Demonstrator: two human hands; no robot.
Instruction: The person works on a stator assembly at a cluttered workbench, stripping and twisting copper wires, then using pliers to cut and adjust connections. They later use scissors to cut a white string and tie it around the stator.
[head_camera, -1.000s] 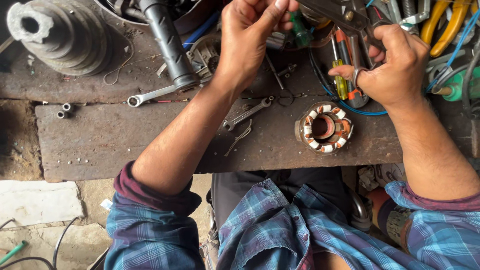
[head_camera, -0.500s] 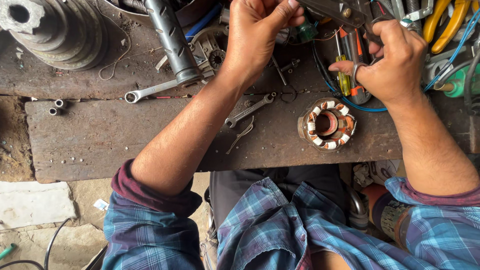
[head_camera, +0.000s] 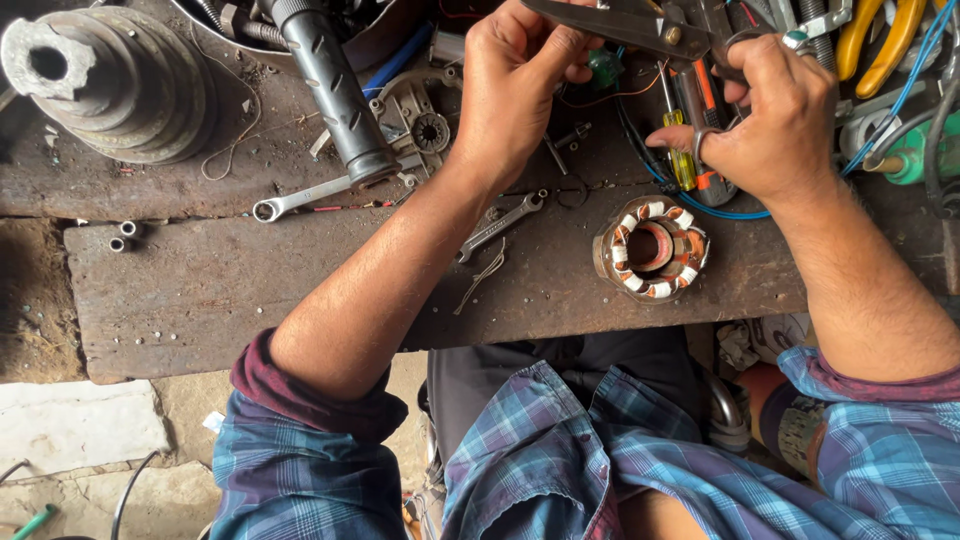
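Above the stator (head_camera: 651, 247), right hand (head_camera: 775, 120) grips pliers (head_camera: 640, 22) — left hand (head_camera: 515, 85) pinches wire (head_camera: 610, 97).

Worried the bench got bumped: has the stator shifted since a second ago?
No. The stator keeps its place right of the small spanner on the plank.

right hand (head_camera: 775, 120): grips pliers (head_camera: 640, 25) | left hand (head_camera: 515, 85): pinches wire (head_camera: 610, 98)

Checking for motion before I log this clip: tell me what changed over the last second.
Little. The left hand and right hand sit slightly higher in view; the right keeps its grip on the pliers. The stator coil, wrench and workbench lie as before.
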